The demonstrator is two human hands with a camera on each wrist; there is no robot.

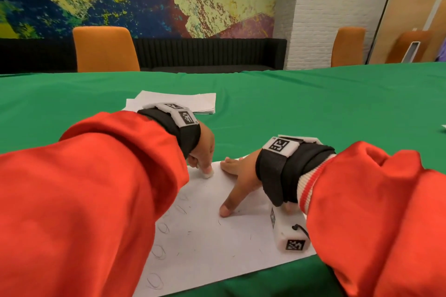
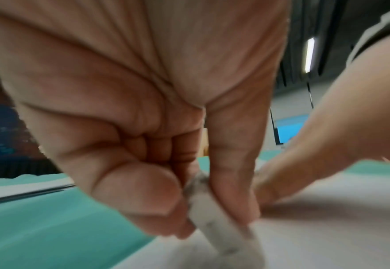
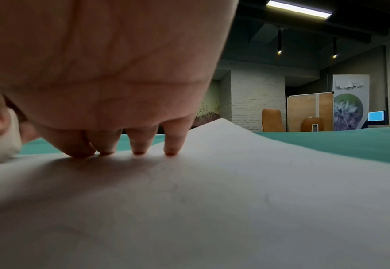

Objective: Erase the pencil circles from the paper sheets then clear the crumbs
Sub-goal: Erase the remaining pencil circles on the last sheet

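Red satin sleeves (image 1: 84,200) fill the near view, and beyond them the green-clothed bench (image 1: 313,103) carries the white paper sheet (image 1: 217,236) I am working on. My right hand (image 1: 241,176) lies spread and flat on it, fingertips (image 3: 171,152) pressing down so it cannot creep. My left hand (image 1: 202,152) pinches the small white block eraser (image 1: 208,174) between thumb and fingers, its end touching the sheet's far left corner. To do this well I judge I should rub in short strokes away from the pinned side, press lightly so the paper does not buckle, and shift the holding hand close to each pencil circle (image 1: 159,252) in turn.

My left sleeve covers the sheet's left edge, so I cannot tell how many circles remain there. Crumbs are too fine to separate from stray pencil marks. A stack of white paper sheets (image 1: 173,101) sits well beyond; its marks are not readable. The left wrist view is blurred.
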